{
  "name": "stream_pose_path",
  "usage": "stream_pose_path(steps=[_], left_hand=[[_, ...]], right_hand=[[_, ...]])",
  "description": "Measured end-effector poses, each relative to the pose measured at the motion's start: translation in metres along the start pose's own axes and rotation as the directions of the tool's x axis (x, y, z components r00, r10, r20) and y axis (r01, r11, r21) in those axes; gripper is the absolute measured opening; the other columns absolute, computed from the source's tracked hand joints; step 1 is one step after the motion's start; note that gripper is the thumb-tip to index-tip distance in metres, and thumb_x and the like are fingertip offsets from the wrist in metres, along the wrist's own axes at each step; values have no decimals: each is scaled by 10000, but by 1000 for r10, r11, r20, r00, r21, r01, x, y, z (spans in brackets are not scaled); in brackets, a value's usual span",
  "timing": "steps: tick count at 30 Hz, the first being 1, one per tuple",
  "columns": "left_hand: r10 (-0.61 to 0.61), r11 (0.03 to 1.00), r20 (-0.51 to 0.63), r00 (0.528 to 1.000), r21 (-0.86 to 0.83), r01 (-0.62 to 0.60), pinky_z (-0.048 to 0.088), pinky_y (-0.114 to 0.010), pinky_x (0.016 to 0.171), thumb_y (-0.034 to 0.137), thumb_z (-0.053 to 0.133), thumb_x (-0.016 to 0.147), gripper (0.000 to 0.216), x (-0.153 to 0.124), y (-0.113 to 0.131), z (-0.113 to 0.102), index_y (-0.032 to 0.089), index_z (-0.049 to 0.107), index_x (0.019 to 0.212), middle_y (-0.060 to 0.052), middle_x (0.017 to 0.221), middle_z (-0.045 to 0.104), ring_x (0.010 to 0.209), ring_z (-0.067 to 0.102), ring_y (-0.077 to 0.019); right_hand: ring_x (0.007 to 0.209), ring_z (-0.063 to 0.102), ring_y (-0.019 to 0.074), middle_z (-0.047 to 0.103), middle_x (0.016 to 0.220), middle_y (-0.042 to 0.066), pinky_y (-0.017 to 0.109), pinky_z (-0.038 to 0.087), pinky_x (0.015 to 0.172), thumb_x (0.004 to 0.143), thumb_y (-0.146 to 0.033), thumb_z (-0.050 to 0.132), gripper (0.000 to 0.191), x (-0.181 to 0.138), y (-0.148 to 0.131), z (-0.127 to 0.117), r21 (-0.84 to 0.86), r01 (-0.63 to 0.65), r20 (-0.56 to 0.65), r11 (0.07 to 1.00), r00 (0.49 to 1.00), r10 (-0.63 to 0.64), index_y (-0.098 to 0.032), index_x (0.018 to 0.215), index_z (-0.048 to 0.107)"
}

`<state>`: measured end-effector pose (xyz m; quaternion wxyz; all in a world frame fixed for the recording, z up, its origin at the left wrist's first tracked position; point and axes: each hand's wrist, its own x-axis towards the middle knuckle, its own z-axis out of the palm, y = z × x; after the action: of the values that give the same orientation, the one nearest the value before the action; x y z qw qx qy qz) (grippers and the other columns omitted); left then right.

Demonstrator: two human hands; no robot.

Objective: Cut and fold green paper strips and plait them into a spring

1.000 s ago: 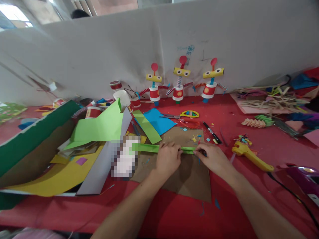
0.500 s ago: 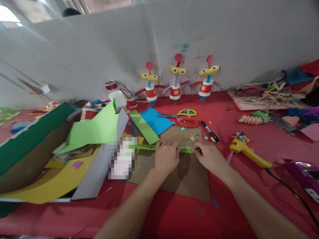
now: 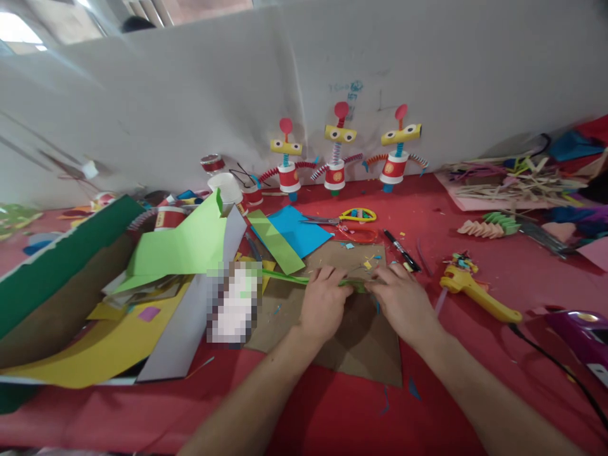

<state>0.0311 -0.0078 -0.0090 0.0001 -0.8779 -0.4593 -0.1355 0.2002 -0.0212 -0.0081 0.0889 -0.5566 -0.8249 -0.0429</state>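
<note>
A narrow light-green paper strip (image 3: 289, 277) runs across a brown cardboard sheet (image 3: 351, 342). My left hand (image 3: 327, 297) is closed on the strip near its middle, fingers bent over it. At the strip's right end, my right hand (image 3: 398, 294) pinches it between thumb and fingers, a short gap from the left hand. A wider green paper strip (image 3: 275, 240) lies on a blue paper sheet (image 3: 304, 231) beyond the hands. Yellow-handled scissors (image 3: 358, 216) rest behind the cardboard, and a black marker (image 3: 401, 249) lies past my right hand.
A yellow glue gun (image 3: 479, 296) with a cord lies at the right. A green-sided box (image 3: 61, 266) full of coloured paper stands at the left. Several paper-cup robot figures (image 3: 335, 174) line the wall. A purple device (image 3: 577, 335) sits at the right edge.
My left hand has slid a little to the right along the green strip. The fingers of my right hand have moved over the strip's end, hiding more of it.
</note>
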Motion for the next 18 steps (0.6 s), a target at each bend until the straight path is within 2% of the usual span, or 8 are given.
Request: stream_pose_path(steps=[3, 6, 8, 13, 18], left_hand=[[49, 999, 50, 998, -12, -48, 418, -332, 831, 194, 436, 863, 226, -3, 2, 5, 199, 656, 915, -31, 982, 644, 993, 522, -193], [47, 999, 76, 996, -12, -46, 394, -301, 940, 146, 441, 855, 271, -7, 6, 9, 139, 612, 1065, -62, 1128, 624, 1089, 520, -177], [33, 999, 98, 995, -1, -33, 357, -307, 998, 133, 445, 848, 316, -9, 8, 10, 124, 578, 1135, -76, 1218, 582, 1134, 508, -180], [34, 999, 134, 990, -6, -34, 266, -380, 1073, 122, 397, 863, 344, -12, 3, 5, 183, 565, 1157, -34, 1253, 565, 1167, 494, -170], [52, 999, 123, 991, -16, -51, 120, -448, 1115, 117, 387, 857, 363, -14, -2, 2, 231, 553, 1159, -1, 1249, 570, 1173, 486, -161]], right_hand=[[1042, 509, 259, 643, 1057, 90, 394, 413, 857, 832, -95, 435, 299, -5, -8, -1, -109, 126, 47, 986, 991, -122, -170, 1012, 661], [1118, 505, 260, 594, 1196, 131, 406, 359, 975, 797, -34, 383, 417, -13, -15, 2, -163, 116, 78, 980, 991, -105, -77, 1159, 586], [1184, 466, 272, 533, 1282, 120, 446, 280, 1043, 776, -34, 375, 483, -19, -15, 3, -166, 94, 90, 982, 993, -80, -77, 1233, 526], [1296, 309, 328, 450, 1358, 89, 543, 123, 1080, 760, -113, 406, 536, -26, -12, 1, -128, 61, 117, 990, 992, -46, -100, 1292, 468], [1322, 238, 346, 437, 1369, 100, 536, 128, 1070, 815, -258, 393, 518, -31, -18, 6, -92, 22, 82, 996, 996, -15, -81, 1297, 458]])
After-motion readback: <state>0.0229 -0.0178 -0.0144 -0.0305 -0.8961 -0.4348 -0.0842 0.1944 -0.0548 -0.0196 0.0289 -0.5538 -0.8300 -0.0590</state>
